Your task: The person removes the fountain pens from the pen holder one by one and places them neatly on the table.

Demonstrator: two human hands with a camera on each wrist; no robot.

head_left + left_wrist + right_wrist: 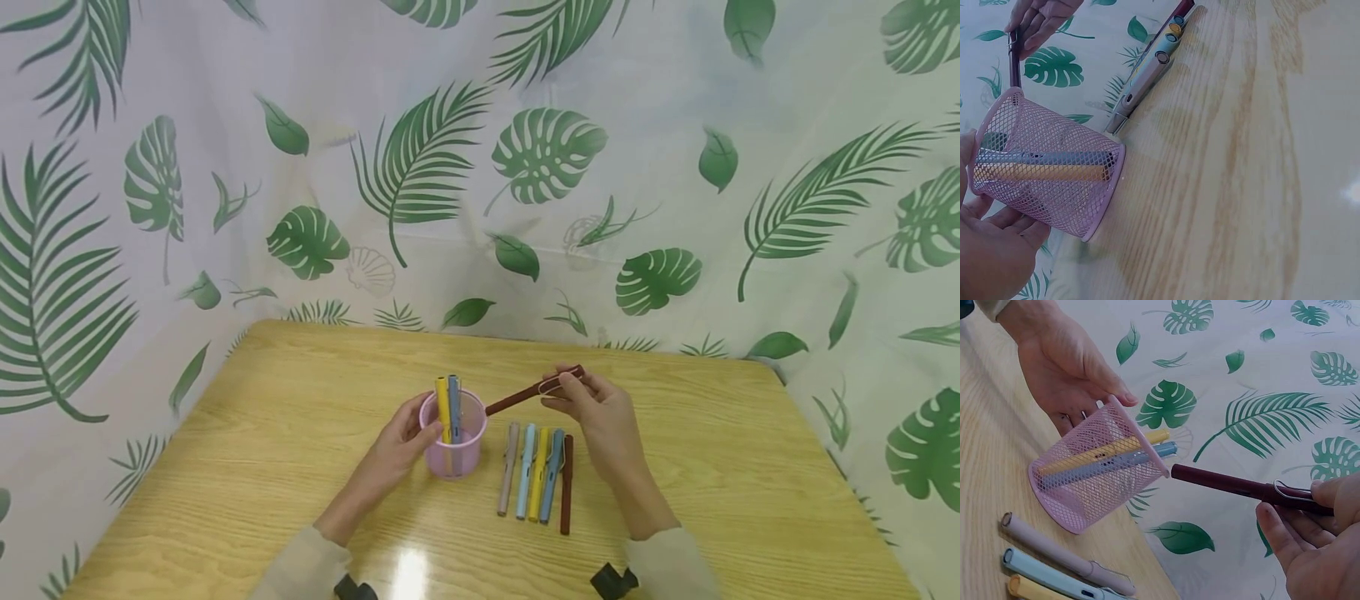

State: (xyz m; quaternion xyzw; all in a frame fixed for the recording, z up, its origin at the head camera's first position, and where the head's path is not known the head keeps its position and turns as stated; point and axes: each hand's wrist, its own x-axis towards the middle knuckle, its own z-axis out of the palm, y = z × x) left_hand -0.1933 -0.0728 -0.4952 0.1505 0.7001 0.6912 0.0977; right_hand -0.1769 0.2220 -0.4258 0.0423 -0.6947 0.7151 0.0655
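A pink mesh cup stands on the wooden table with a yellow pen and a blue pen in it. My left hand grips the cup's left side. My right hand pinches the clip end of a dark red pen, whose tip points at the cup's rim. Several pens lie side by side right of the cup: beige, light blue, yellow, blue and dark red.
A leaf-printed curtain hangs behind and around the table. Bare wood stretches to the right of the pens and in front of the cup. Two dark wrist mounts show at the bottom edge.
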